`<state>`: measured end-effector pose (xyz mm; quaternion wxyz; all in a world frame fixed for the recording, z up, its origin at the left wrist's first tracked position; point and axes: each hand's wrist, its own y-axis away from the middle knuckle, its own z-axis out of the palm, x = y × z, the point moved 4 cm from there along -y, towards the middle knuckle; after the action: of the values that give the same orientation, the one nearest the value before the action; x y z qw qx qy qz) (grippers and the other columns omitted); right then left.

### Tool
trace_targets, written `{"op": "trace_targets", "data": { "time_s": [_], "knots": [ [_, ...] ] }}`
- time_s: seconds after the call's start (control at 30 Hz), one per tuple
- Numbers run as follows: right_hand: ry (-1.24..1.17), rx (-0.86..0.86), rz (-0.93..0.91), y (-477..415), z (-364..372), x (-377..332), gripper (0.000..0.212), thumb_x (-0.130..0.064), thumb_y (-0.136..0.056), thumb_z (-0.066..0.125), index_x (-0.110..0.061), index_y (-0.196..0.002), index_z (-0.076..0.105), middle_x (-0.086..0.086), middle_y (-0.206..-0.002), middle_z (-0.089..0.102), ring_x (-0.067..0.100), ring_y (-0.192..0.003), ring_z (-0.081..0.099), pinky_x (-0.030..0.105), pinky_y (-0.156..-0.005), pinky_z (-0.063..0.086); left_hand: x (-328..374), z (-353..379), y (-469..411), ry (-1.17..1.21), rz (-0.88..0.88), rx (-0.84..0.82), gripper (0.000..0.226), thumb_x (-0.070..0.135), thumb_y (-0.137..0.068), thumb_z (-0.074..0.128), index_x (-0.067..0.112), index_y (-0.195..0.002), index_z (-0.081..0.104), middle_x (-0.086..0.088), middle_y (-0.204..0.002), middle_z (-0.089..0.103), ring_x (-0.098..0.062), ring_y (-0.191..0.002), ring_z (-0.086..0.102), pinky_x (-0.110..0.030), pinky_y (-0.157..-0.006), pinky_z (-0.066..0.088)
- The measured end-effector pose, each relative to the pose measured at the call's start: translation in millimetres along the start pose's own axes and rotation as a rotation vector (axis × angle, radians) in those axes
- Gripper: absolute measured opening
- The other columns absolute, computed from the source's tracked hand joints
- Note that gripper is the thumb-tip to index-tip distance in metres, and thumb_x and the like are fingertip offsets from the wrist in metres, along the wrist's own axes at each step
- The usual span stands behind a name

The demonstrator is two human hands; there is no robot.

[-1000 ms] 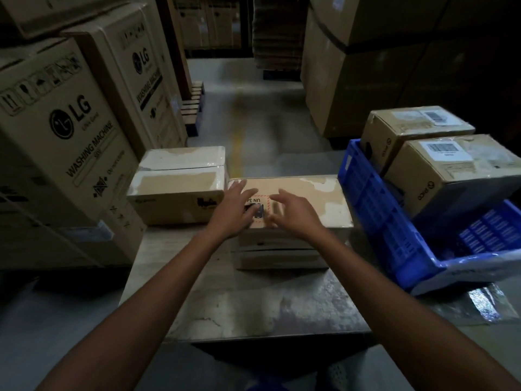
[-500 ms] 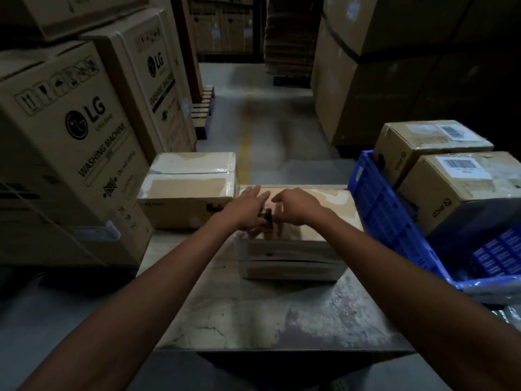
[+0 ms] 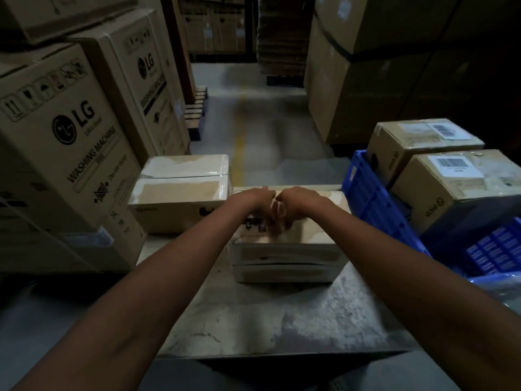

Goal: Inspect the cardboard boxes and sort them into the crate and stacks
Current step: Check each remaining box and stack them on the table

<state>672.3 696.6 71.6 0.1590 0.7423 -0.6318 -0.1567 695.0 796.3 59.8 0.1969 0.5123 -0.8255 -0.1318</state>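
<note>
The top cardboard box (image 3: pixel 315 230) lies flat in the middle of the surface (image 3: pixel 282 320), its long axis running left to right and one long side face turned toward the person; it sits squarely on a second box (image 3: pixel 284 273) of like shape. The left grip (image 3: pixel 249 200) and right grip (image 3: pixel 300 200) rest on its top, knuckles nearly meeting. The fingers are blurred, so I cannot tell whether they are spread or pinching anything. A pale taped box (image 3: pixel 180 193) sits just to the left. A blue crate (image 3: pixel 372 198) on the right holds two labelled boxes (image 3: pixel 462 190). The surface is grey, scuffed and stained. Tall washing-machine cartons (image 3: pixel 64 136) line the left of a dim warehouse aisle.
</note>
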Motion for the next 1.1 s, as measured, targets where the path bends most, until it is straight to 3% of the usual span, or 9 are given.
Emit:
{"op": "trace_targets", "data": {
  "time_s": [0.13,0.23,0.4,0.5,0.57,0.73,0.87,0.97,1.1],
  "knots": [
    [-0.030,-0.127,0.017,1,6,18,0.049,-0.027,-0.079,0.084,-0.019,-0.125,0.068,0.004,-0.111,0.068,0.022,-0.100,0.065,0.038,-0.090,0.055,11,10,-10,-0.094,-0.010,-0.090,0.079,0.038,-0.073,0.085,0.020,-0.141,0.048,-0.012,-0.150,0.043,-0.030,-0.110,0.061,-0.043,-0.093,0.054],
    [-0.059,-0.094,0.002,3,8,18,0.050,-0.027,-0.079,0.084,-0.019,-0.125,0.068,0.004,-0.108,0.068,0.022,-0.098,0.065,0.039,-0.092,0.055,10,13,-12,-0.079,-0.012,-0.073,0.075,0.035,-0.074,0.085,0.021,-0.139,0.051,-0.010,-0.143,0.050,-0.029,-0.109,0.061,-0.044,-0.094,0.053],
    [-0.104,-0.001,0.012,11,8,38,0.064,-0.034,-0.071,0.089,-0.022,-0.129,0.065,0.001,-0.108,0.069,0.021,-0.097,0.064,0.040,-0.090,0.056,23,17,-7,0.001,0.054,-0.005,0.082,0.040,-0.080,0.080,0.024,-0.150,0.040,-0.010,-0.154,0.037,-0.031,-0.125,0.051,-0.042,-0.099,0.049],
    [-0.122,0.001,0.022,15,15,44,0.065,-0.030,-0.066,0.092,-0.023,-0.127,0.068,-0.001,-0.099,0.069,0.020,-0.092,0.064,0.042,-0.088,0.057,32,38,-13,-0.011,0.039,-0.001,0.086,0.048,-0.084,0.073,0.027,-0.155,0.029,-0.012,-0.166,0.009,-0.038,-0.148,0.021,-0.050,-0.113,0.036],
    [-0.145,0.009,0.021,17,14,44,0.064,-0.029,-0.064,0.092,-0.023,-0.124,0.069,-0.001,-0.098,0.069,0.020,-0.091,0.065,0.044,-0.087,0.058,31,42,-16,0.024,0.022,-0.002,0.090,0.047,-0.085,0.072,0.029,-0.158,0.022,-0.011,-0.167,0.000,-0.039,-0.152,0.005,-0.053,-0.118,0.027],
    [-0.201,0.062,0.064,30,25,61,0.047,-0.027,-0.074,0.086,-0.020,-0.118,0.069,0.000,-0.104,0.064,0.019,-0.092,0.062,0.036,-0.082,0.055,35,39,-5,-0.002,0.068,0.049,0.083,0.052,-0.087,0.068,0.027,-0.156,0.027,-0.014,-0.165,0.014,-0.039,-0.149,0.016,-0.054,-0.115,0.031],
    [-0.209,0.092,0.174,42,44,78,0.038,-0.016,-0.077,0.079,-0.018,-0.114,0.069,0.002,-0.098,0.066,0.020,-0.091,0.064,0.037,-0.081,0.057,41,57,0,-0.043,0.016,0.105,0.072,0.057,-0.098,0.048,0.030,-0.158,0.020,-0.011,-0.167,0.000,-0.036,-0.153,0.005,-0.060,-0.119,0.019],
    [-0.224,0.083,0.180,40,41,79,0.044,-0.016,-0.077,0.080,-0.017,-0.120,0.067,0.003,-0.102,0.067,0.021,-0.094,0.064,0.040,-0.086,0.058,44,56,0,-0.034,0.001,0.137,0.071,0.059,-0.098,0.045,0.032,-0.158,0.019,-0.010,-0.168,0.000,-0.035,-0.153,0.004,-0.061,-0.119,0.015],
    [-0.295,0.078,0.178,39,33,95,0.066,-0.022,-0.079,0.083,-0.020,-0.139,0.056,0.003,-0.121,0.065,0.020,-0.102,0.061,0.039,-0.092,0.053,54,52,-9,-0.013,0.013,0.128,0.076,0.062,-0.097,0.043,0.034,-0.159,0.008,-0.009,-0.167,-0.004,-0.035,-0.153,-0.001,-0.062,-0.120,0.011]
  ]
}}
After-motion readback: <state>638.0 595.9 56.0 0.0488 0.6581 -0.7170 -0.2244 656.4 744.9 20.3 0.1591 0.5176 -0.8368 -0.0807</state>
